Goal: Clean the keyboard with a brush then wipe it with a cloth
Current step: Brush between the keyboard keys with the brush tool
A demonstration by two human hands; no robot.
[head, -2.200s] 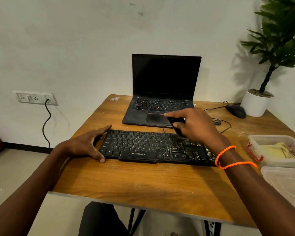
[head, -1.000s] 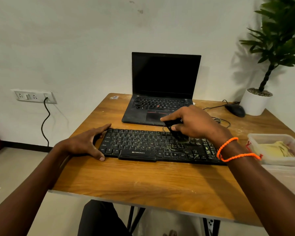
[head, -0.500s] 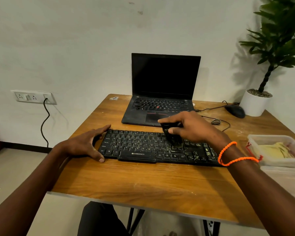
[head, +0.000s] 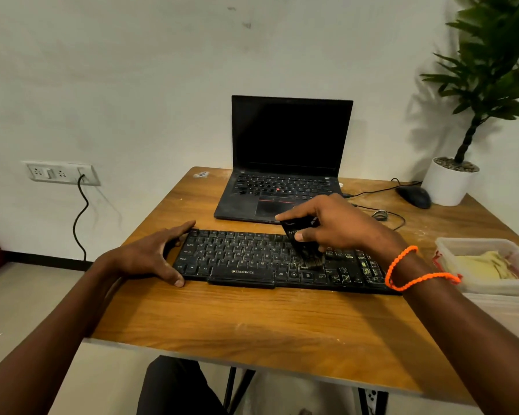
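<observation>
A black dusty keyboard (head: 246, 259) lies across the wooden table (head: 252, 319). My right hand (head: 339, 226) grips a small black brush (head: 300, 238), whose bristles touch the keys right of the space bar. My left hand (head: 153, 253) holds the keyboard's left end, thumb at the front edge and fingers along the back edge. A yellow cloth (head: 483, 265) lies in a clear plastic box (head: 450, 244) at the right.
An open black laptop (head: 285, 163) stands behind the keyboard. A black mouse (head: 414, 196) with its cable and a potted plant (head: 453, 181) occupy the far right corner. A second clear container (head: 501, 313) sits at the right edge. A wall socket (head: 60, 172) is at left.
My right hand has swept the brush back and forth over the keyboard's right half; its bristles now sit lower, near the bottom rows. My left hand has stayed in place.
</observation>
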